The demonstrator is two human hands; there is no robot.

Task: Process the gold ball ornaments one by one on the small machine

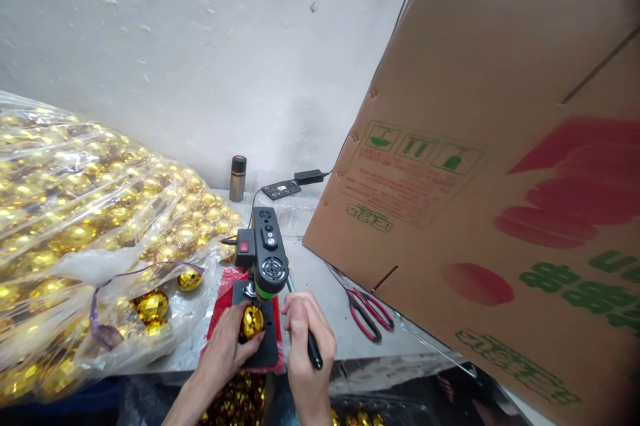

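My left hand (227,339) is closed around a shiny gold faceted ball (253,321), with thumb and fingers at its sides. The ball is held just below the head of a small black bench machine (270,249), which has round vents and a green ring underneath. Beside the machine, my right hand (310,336) is closed on a thin tool with a black handle (314,351). The handle's end sticks out below the fingers, and its kind is partly hidden. Under the machine's black base (270,346) lies a red sheet (220,303).
A big clear plastic bag of gold balls (100,213) fills the left. Red-handled scissors (370,314) lie at right, beside a large leaning cardboard box (450,199). At the back stand a flask (238,178) and a power adapter (309,177). More gold pieces (240,399) sit below the table edge.
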